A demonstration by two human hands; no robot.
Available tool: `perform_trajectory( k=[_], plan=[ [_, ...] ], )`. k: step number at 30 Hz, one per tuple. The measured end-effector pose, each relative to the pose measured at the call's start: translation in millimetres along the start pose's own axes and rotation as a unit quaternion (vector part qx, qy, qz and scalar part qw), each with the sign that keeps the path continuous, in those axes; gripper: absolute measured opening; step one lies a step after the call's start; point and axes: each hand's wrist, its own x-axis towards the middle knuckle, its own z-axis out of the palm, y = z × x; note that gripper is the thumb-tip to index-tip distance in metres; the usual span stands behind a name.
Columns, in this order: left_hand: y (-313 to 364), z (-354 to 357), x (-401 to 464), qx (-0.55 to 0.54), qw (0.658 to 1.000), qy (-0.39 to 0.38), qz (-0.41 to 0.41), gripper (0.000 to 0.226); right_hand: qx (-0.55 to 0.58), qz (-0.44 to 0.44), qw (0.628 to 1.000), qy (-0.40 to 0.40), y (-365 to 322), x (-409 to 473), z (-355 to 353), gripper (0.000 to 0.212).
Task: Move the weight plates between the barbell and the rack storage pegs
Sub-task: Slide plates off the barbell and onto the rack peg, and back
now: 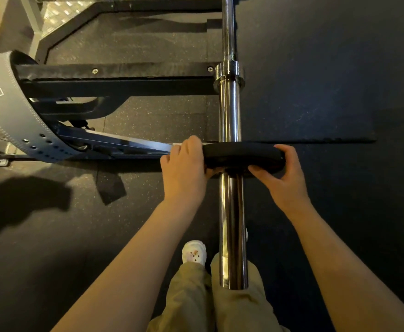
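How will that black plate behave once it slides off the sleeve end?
Plate looks small and thin, but both hands, left and right, grip its rim, so likely dense for its size. Rigid, no flex visible. While on the sleeve it can slide and spin; once free, it may roll on edge.

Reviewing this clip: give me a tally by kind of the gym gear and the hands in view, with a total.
Weight plate, black, on the barbell sleeve: 1
Barbell, chrome: 1
Lifting belt, grey: 1
Rack frame, black: 1
Hands gripping the plate's rim: 2, left hand and right hand
Total: 6
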Motion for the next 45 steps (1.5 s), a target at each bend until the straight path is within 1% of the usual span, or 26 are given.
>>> perform_trajectory(
  k=[2,4,6,8,10,12,14,16,18,20,23,27,31,33,37,40,42,45],
  plan=[
    [13,-3,-1,0.056,0.997,0.029,0.051,0.032,0.097,0.071,0.993,-0.007,8,-6,2,0.045],
    [27,-5,0,0.097,0.991,0.038,0.084,0.033,0.167,0.135,0.977,-0.003,16,-9,6,0.046],
    [37,-5,0,0.109,0.988,0.030,0.101,0.038,0.213,0.177,0.961,0.000,22,-9,7,0.046],
    [39,-6,2,0.115,0.987,0.013,0.115,0.042,0.225,0.188,0.956,0.000,21,-8,7,0.045],
    [30,-7,4,0.117,0.984,0.007,0.131,0.045,0.198,0.165,0.966,-0.002,18,-10,6,0.045],
    [18,-8,5,0.095,0.987,0.010,0.126,0.044,0.161,0.127,0.979,0.001,11,-12,4,0.046],
    [4,-6,2,0.048,0.993,0.002,0.104,0.040,0.104,0.087,0.991,0.013,2,-16,3,0.045],
    [-11,-2,-4,-0.020,0.997,-0.022,0.073,0.037,0.027,0.043,0.998,0.034,-4,-23,6,0.046],
    [-25,4,-10,-0.101,0.993,-0.051,0.034,0.036,-0.065,-0.017,0.995,0.076,-7,-34,14,0.046],
    [-36,12,-14,-0.167,0.983,-0.079,0.009,0.038,-0.127,-0.063,0.983,0.113,-11,-43,22,0.048],
    [-43,18,-20,-0.226,0.969,-0.099,-0.005,0.042,-0.173,-0.091,0.972,0.134,-17,-48,27,0.051],
    [-43,20,-20,-0.266,0.957,-0.111,-0.028,0.040,-0.204,-0.101,0.965,0.131,-15,-47,29,0.052],
    [-46,20,-20,-0.222,0.969,-0.105,-0.016,0.044,-0.183,-0.113,0.968,0.129,-8,-44,27,0.054],
    [-44,17,-23,-0.203,0.975,-0.095,-0.008,0.044,-0.156,-0.105,0.975,0.121,-2,-45,25,0.055],
    [-35,8,-32,-0.134,0.989,-0.041,0.051,0.044,-0.040,-0.026,0.996,0.078,8,-56,19,0.052],
    [-27,3,-39,-0.088,0.992,-0.024,0.089,0.042,0.054,0.032,0.997,0.051,11,-63,15,0.052],
    [-21,2,-40,-0.053,0.993,-0.005,0.109,0.042,0.085,0.054,0.994,0.044,11,-64,14,0.051],
    [-20,2,-41,-0.035,0.992,0.006,0.120,0.042,0.093,0.067,0.992,0.053,11,-65,17,0.051]
  ],
)
